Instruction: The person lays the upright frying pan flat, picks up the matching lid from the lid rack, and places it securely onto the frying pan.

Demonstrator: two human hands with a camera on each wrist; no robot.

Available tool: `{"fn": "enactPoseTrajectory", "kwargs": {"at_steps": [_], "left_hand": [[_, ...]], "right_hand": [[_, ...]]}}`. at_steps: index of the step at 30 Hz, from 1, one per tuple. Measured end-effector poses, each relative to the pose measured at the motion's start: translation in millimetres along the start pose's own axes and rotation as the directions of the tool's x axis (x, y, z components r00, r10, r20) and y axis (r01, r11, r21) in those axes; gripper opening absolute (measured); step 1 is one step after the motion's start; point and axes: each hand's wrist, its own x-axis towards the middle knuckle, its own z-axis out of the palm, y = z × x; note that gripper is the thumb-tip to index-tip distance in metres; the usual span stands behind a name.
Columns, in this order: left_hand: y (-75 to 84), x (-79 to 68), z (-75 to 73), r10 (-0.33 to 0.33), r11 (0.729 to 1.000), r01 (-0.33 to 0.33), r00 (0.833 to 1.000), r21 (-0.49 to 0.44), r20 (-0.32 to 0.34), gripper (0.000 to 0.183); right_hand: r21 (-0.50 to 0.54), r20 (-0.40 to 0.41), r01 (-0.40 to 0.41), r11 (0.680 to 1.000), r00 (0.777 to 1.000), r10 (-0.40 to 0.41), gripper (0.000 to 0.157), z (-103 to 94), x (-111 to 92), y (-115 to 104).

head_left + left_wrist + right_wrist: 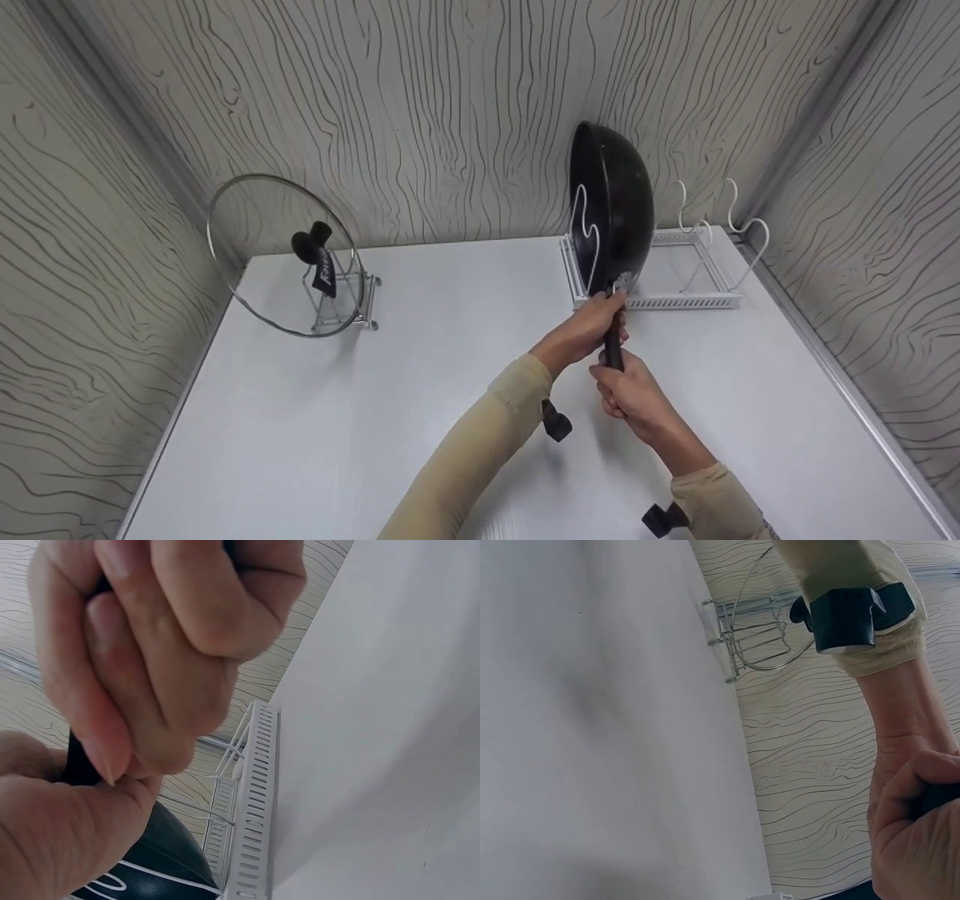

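A black wok (630, 195) stands on its side, tilted up, over the left part of a white wire rack (682, 303). A white bent wire divider shows in front of its inner face. My left hand (596, 322) grips the wok's black handle (613, 349) near the bowl. Closer to me, the right hand (634, 394) holds the handle's end, its fingers curled round it. In the left wrist view the fingers hide most of the handle, and the wok (169, 847) shows below them beside the rack's slotted rim (255, 810).
At the left of the white table (435, 360), a glass lid (259, 180) with a black knob (309, 244) leans upright in a small metal stand (367, 300). Other curved wire dividers (759, 247) rise from the rack's right side. Wood-patterned walls (450, 135) enclose the table.
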Motion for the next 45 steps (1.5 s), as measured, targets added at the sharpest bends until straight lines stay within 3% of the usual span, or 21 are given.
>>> {"fn": "enactPoseTrajectory", "kwargs": {"at_steps": [19,31,45], "left_hand": [[4.5,-5.6,2.6,0.030,1.000,-0.030,0.999,0.007,0.020,0.024],[17.0,-11.1,6.3,0.062,0.997,-0.063,0.998,0.036,0.026,0.025],[19.0,-14.1,6.8,0.062,0.997,-0.063,0.998,0.034,0.024,0.025]], "right_hand": [[0.003,-0.010,0.026,1.000,1.000,-0.026,0.014,-0.5,-3,-2],[0.011,-0.032,0.050,0.999,0.998,-0.050,0.014,3.0,-9,-13],[-0.016,-0.001,0.082,0.996,0.997,-0.082,0.013,2.0,-10,-14]]}}
